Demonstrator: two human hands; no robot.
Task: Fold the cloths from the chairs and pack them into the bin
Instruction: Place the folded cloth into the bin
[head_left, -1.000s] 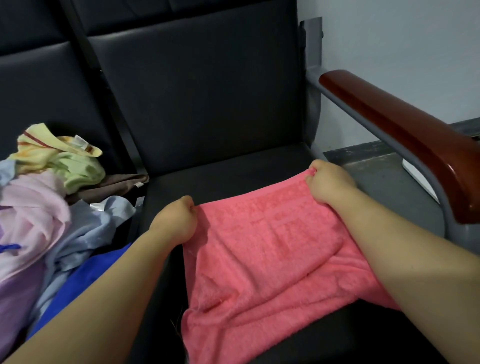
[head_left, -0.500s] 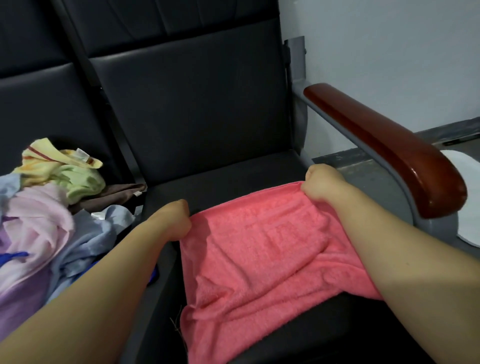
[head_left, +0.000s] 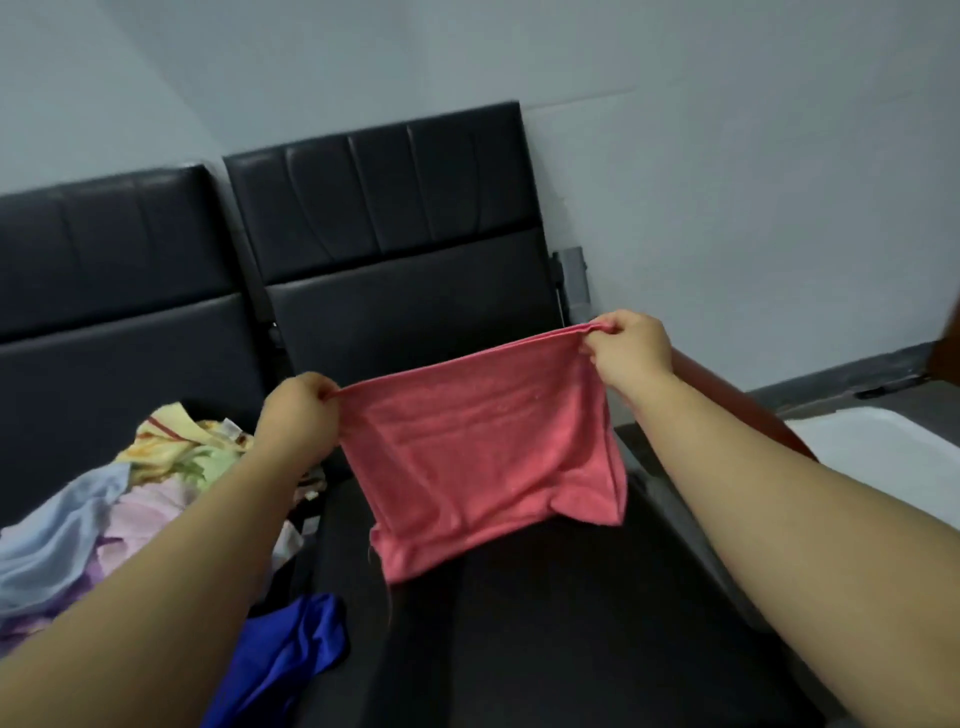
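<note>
Grey wall (head_left: 727, 156), black chair seat (head_left: 545, 623); above it hangs a doubled pink towel (head_left: 483, 452), top edge running left to right. Its top corners are pinched, one by the left hand (head_left: 298, 410), one by the right hand (head_left: 631, 348).

Cloth (head_left: 483, 457) above right chair seat (head_left: 545, 623); cloth pile (head_left: 104, 519) on left chair.

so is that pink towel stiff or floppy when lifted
Probably floppy: the pink towel hangs creased below the left hand and right hand. Likely light, since pinched corners carry it. Its nappy surface seems unlikely to slip.
</note>
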